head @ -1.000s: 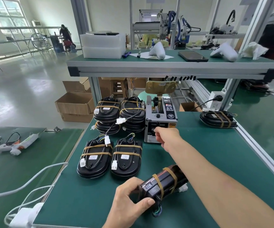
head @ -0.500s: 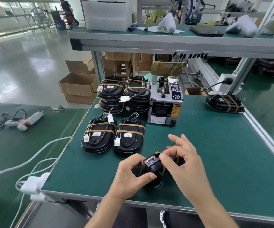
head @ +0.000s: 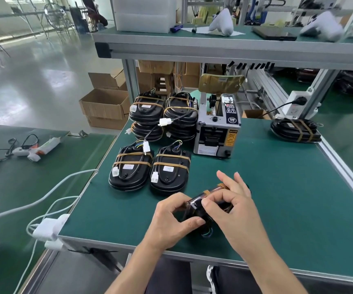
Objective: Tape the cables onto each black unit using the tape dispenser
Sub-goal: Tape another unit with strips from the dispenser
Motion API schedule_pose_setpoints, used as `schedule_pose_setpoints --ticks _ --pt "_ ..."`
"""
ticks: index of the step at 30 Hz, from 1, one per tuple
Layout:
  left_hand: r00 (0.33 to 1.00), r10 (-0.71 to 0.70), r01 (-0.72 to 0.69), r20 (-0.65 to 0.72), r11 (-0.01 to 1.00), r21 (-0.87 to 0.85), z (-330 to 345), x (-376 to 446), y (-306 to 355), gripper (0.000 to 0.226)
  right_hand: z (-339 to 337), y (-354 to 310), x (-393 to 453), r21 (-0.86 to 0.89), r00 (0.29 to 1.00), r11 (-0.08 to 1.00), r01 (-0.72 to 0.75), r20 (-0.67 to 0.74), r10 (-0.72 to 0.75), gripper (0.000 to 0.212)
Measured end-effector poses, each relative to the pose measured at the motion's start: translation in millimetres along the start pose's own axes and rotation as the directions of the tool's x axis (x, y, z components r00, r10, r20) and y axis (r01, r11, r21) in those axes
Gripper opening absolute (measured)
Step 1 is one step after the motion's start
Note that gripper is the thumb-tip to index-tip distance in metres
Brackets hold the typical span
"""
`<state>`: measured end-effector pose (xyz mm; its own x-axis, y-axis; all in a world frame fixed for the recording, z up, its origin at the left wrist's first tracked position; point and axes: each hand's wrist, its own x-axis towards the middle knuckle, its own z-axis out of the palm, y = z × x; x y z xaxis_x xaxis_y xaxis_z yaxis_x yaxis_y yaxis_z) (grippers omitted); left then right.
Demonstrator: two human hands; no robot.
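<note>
A: Where is the unit being worked on?

B: The black unit point(head: 201, 209) sits near the front edge of the green tabletop point(head: 287, 198), tilted between both hands. The left hand point(head: 171, 221) grips its near end, thumb and curled fingers wrapped round it. The right hand point(head: 232, 211) pinches at the unit's top with thumb and forefinger, the other fingers spread and lifted. Brown tape bands point(head: 213, 189) cross the unit.

A: And the dispenser?

B: The tape dispenser point(head: 218, 128) stands upright toward the tabletop's back edge, well apart from the hands. Just left of it are two stacks of taped units point(head: 165, 115) at the back left corner. In front of those, two more taped units point(head: 150, 168) lie flat side by side by the left edge. Another taped unit point(head: 296, 129) lies at the right edge.
</note>
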<state>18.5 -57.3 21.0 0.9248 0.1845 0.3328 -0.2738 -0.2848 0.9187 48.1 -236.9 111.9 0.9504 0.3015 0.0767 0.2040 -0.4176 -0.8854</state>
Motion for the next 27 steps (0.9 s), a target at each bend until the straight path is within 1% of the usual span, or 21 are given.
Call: schedule_pose_setpoints --ticks 16,21,25,27 --pt "1.000 -0.012 0.012 -0.001 1.000 -0.024 1 1 -5 0.056 -1 -9 0 -0.012 0.999 0.999 -0.045 0.016 0.045 0.008" --pt "1.000 -0.007 0.007 -0.005 1.000 -0.019 1 1 -6 0.055 -1 -13 0 -0.041 0.999 0.998 -0.048 0.017 0.049 0.013" --pt "1.000 -0.003 0.003 -0.002 1.000 -0.020 0 0 -7 0.057 0 -14 -1 -0.074 0.999 0.997 -0.037 0.005 0.038 0.010" --pt "1.000 -0.002 0.002 -0.004 1.000 -0.021 0 0 -6 0.058 1 -13 -1 -0.100 0.999 0.994 -0.034 -0.008 0.033 0.016"
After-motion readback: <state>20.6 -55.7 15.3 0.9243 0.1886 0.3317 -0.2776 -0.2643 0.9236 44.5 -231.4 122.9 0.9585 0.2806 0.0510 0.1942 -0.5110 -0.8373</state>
